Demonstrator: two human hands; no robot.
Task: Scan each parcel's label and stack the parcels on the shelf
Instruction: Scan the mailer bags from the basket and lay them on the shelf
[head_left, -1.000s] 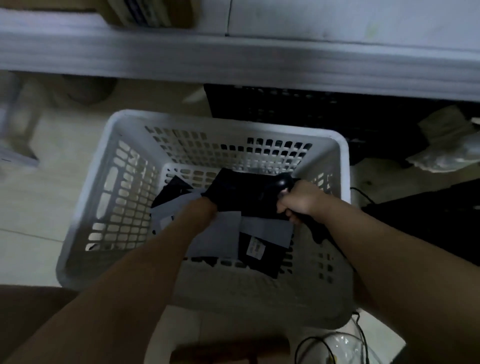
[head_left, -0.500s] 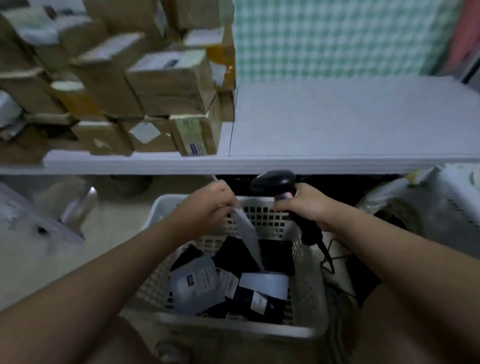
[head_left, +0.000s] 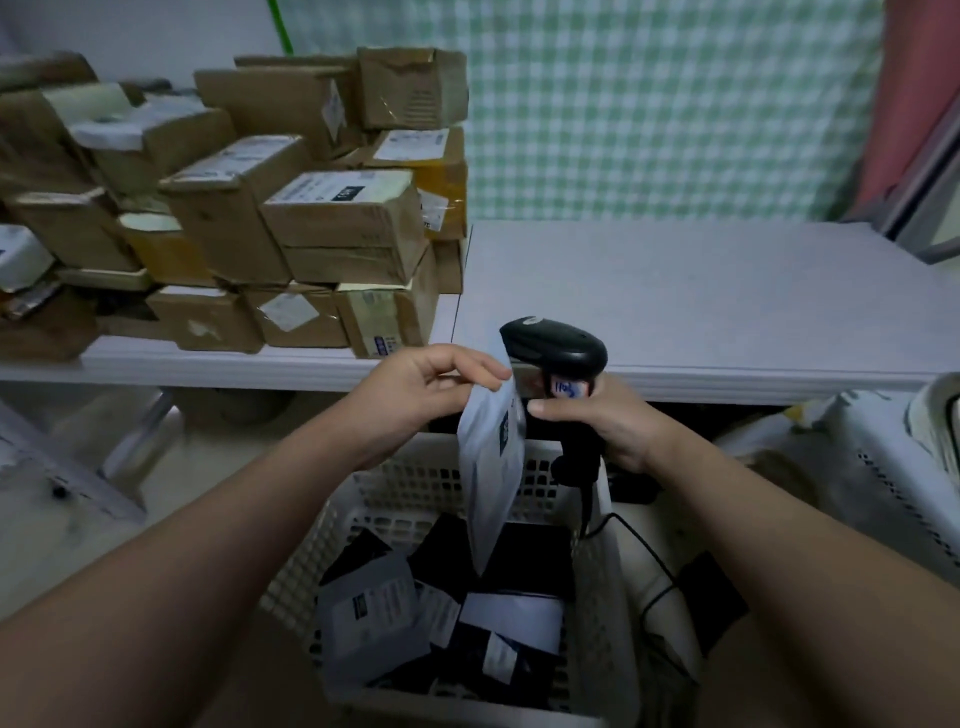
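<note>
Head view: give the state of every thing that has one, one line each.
white flat mailer parcel: hanging, pinched at top by left hand.
black handheld scanner: upright, gripped by right hand.
white lattice plastic basket: holds more mailers.
brown cardboard boxes: stacked on grey shelf.

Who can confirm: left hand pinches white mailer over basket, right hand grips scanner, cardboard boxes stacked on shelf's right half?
Wrong side: head view shows the cardboard boxes on the left half of the shelf. Rest holds: left hand pinches white mailer over basket, right hand grips scanner.
</note>
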